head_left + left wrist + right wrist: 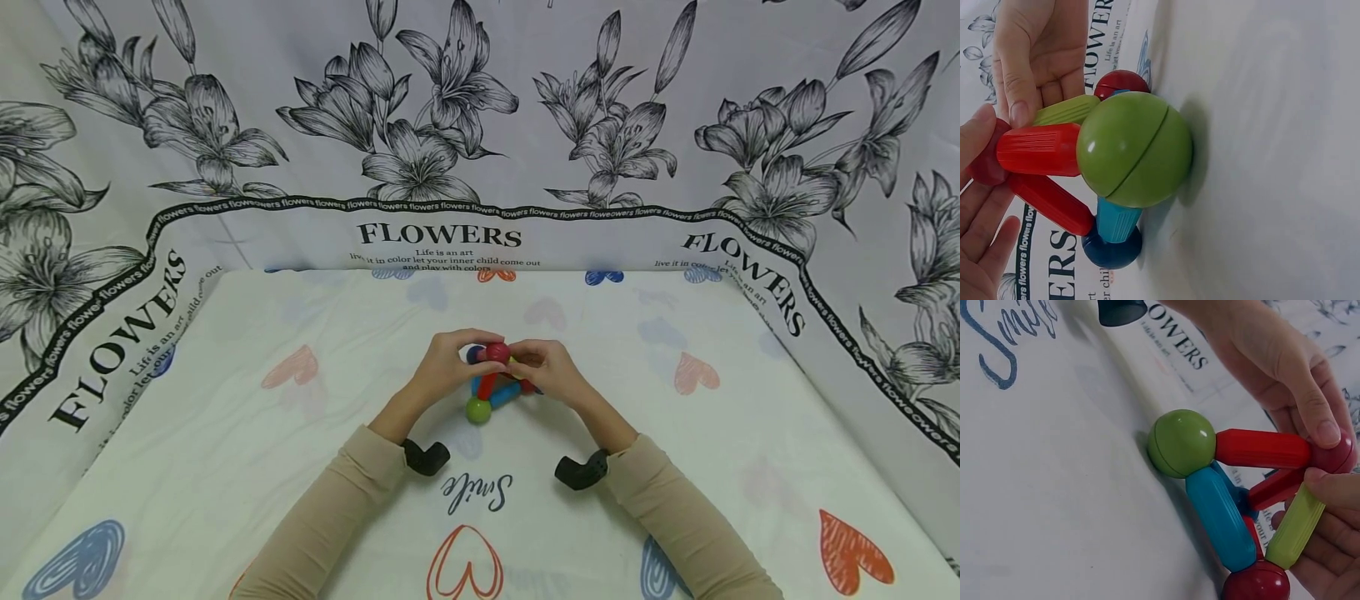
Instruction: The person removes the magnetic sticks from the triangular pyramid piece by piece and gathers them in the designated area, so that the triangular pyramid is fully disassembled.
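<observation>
A pyramid of ribbed toy rods and balls stands on the cloth. Its red top ball (497,353) is pinched between the thumb and fingers of my left hand (442,367). My right hand (551,371) pinches the upper end of a yellow-green rod (1296,528) right at that ball. Two red rods (1041,150) also slope down from the top, one to a green ball (1135,150), the other to a dark blue ball (1112,247). A second red ball (1257,584) forms the right corner. Blue rods (1220,515) run along the base.
The white tablecloth (225,483) is printed with hearts and the word Smile. Behind and beside it hangs a flower-printed curtain (547,167). Black pieces stick out at the left wrist (426,457) and right wrist (581,472), below beige sleeves (330,508).
</observation>
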`<state>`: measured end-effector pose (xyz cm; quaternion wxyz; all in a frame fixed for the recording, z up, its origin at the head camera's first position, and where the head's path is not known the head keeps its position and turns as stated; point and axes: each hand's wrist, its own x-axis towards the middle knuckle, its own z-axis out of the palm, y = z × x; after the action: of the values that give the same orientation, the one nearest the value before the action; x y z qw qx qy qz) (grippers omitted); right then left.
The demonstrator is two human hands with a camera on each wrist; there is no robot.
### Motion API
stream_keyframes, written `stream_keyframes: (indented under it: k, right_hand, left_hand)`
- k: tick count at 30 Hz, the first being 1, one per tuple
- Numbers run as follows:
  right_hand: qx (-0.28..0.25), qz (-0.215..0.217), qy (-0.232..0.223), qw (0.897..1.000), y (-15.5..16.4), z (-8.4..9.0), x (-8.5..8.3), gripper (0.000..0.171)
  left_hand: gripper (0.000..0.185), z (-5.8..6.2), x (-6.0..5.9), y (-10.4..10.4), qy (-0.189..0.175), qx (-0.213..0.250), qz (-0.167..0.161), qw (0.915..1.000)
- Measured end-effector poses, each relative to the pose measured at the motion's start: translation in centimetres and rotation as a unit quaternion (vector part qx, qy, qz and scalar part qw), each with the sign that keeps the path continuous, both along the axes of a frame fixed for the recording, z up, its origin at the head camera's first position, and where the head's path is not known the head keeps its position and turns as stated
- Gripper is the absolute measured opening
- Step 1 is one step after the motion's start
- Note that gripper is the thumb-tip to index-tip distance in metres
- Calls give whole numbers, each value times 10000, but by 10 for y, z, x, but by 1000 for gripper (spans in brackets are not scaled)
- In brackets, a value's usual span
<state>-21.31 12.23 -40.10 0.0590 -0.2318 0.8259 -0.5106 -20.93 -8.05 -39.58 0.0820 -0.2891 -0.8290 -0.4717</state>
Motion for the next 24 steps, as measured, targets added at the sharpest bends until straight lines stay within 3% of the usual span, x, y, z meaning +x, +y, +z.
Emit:
stream_keyframes:
  k: [5,12,24]
  right_hand:
    - [-48,-8,-56,10000,1,1,2,27]
    - [-163,-304,-157,9993,8,1,2,25]
    - [-259,-528,-210,9980,17,1,3,25]
  left_hand:
    - [38,0,1,-1,-107,39,13,9999]
    - [37,2,1,-9,-338,19,292,9990]
    - [39,5,6,-22,-344,-62,478,9982]
